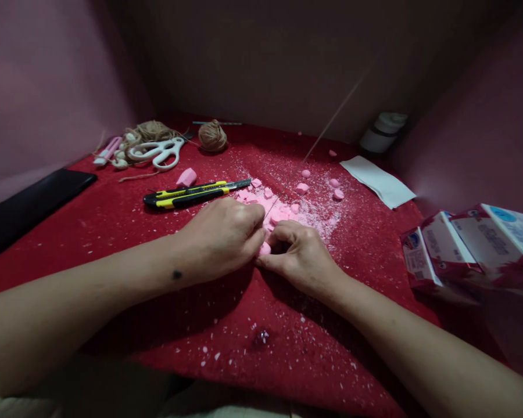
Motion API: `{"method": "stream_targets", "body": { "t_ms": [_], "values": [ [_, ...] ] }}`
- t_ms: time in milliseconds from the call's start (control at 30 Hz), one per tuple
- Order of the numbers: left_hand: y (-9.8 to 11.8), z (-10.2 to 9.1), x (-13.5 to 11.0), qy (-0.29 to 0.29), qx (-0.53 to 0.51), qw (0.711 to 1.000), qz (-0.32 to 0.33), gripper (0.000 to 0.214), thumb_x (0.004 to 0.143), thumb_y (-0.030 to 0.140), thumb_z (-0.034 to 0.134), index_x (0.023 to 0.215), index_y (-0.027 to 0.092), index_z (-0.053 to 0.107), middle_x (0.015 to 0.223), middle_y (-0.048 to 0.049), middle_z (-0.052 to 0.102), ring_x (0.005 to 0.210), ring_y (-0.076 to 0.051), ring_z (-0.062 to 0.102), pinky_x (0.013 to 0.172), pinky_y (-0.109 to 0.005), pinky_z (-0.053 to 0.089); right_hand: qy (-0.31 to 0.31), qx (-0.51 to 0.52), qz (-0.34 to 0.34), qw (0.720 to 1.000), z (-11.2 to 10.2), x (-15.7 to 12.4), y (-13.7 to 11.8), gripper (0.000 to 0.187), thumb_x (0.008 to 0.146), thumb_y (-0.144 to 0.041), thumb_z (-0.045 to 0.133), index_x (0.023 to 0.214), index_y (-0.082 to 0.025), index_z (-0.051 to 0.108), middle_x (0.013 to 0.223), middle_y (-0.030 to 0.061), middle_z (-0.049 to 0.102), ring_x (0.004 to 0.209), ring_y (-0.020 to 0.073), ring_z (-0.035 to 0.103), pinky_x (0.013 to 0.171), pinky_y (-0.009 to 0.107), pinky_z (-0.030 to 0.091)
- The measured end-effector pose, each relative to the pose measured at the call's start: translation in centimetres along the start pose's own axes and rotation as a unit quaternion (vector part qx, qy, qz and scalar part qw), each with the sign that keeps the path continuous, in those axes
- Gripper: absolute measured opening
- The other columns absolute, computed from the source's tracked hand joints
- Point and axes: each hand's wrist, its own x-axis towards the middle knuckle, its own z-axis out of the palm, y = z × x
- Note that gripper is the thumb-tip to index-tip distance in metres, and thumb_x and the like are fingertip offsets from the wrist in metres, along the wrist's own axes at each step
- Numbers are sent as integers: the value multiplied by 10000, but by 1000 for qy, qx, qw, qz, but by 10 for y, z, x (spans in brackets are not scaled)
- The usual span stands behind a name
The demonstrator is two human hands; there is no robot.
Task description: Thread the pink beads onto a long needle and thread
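Note:
My right hand [303, 255] pinches a small pink soap piece [265, 249] between thumb and fingers. My left hand [233, 235] is closed right beside it, and a thin needle-like thing [271, 208] sticks up from its fingertips. What its other end does is hidden by the fingers. Just beyond both hands lies a heap of pink soap chunks and shavings [283, 213]. A yellow and black box cutter [187, 196] rests left of the heap, its blade pointing right. Several rounded pink pieces [302, 188] are scattered farther back.
White-handled scissors [165, 154], tangled twine [152, 132] and a pink cutter [107, 151] lie at back left, near a twine ball [212, 137]. A black phone [35, 203] is far left. At right are folded white paper [378, 181], soap boxes [470, 247] and a bottle [382, 133].

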Motion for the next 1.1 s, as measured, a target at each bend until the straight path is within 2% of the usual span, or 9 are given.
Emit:
{"method": "stream_targets", "body": {
  "t_ms": [167, 300, 400, 500, 600, 733, 867, 967, 1100],
  "values": [
    [10, -2, -2, -55, -87, 995, -8, 159, 745, 105, 515, 593, 127, 556, 506, 27, 504, 471, -72, 411, 477, -199, 284, -5, 7, -10, 1000, 0, 0, 3, 141, 651, -214, 645, 566, -168, 542, 619, -8, 525, 606, 112, 458, 578, 254, 359],
    [8, 4, 5, -23, -102, 994, 25, 182, 772, 121, 497, 604, 127, 566, 525, 20, 528, 488, -69, 425, 489, -187, 299, -11, 11, -5, 1000, 0, -1, 1, 62, 665, -205, 626, 627, -167, 597, 665, 9, 574, 632, 120, 486, 611, 263, 380],
    [-1, 8, 7, 26, -36, 998, 50, 178, 783, 156, 496, 615, 128, 546, 490, 28, 478, 461, -69, 382, 479, -203, 268, -10, -3, 0, 1000, 0, 0, -1, 61, 671, -188, 618, 616, -166, 602, 658, 10, 573, 627, 118, 482, 615, 266, 380],
    [-6, 7, 3, 41, 17, 998, 51, 185, 776, 173, 503, 595, 133, 519, 475, 31, 447, 447, -68, 357, 483, -221, 249, -4, -9, 4, 1000, 0, 0, -2, 125, 661, -204, 639, 569, -169, 562, 615, -3, 539, 604, 113, 461, 588, 259, 365],
    [-2, 2, -4, 15, -10, 999, 35, 205, 779, 186, 490, 586, 138, 537, 475, 27, 459, 445, -70, 364, 473, -216, 252, -3, -1, 0, 1000, 0, 0, -1, 161, 645, -221, 664, 556, -173, 538, 598, -16, 517, 596, 108, 449, 570, 249, 354],
    [8, -2, -5, -58, -77, 995, 15, 183, 778, 151, 485, 624, 128, 581, 541, 7, 532, 492, -80, 433, 495, -201, 305, -8, 0, -6, 1000, 0, 0, 2, 138, 653, -219, 655, 574, -169, 554, 625, -4, 540, 614, 114, 466, 587, 252, 368],
    [9, 2, 5, -46, -104, 993, 31, 202, 800, 169, 498, 623, 124, 583, 533, 13, 526, 496, -78, 432, 507, -199, 309, -9, 4, -5, 1000, 0, -1, 1, 74, 670, -203, 628, 619, -172, 585, 658, 3, 569, 626, 118, 484, 599, 254, 376],
    [2, 5, 9, -16, -56, 998, 33, 215, 815, 188, 493, 621, 126, 562, 510, 20, 494, 485, -78, 413, 511, -210, 294, -11, -2, -1, 1000, 0, -1, -1, 54, 662, -185, 626, 620, -170, 595, 659, 5, 577, 621, 115, 482, 607, 257, 378],
    [-4, 1, 4, 0, 25, 1000, 19, 177, 790, 193, 503, 633, 135, 563, 494, 19, 482, 461, -84, 393, 500, -228, 265, 1, -8, -1, 1000, 0, -1, -1, 130, 654, -200, 641, 567, -169, 549, 613, -8, 539, 604, 110, 461, 586, 253, 363]
  ]
}}
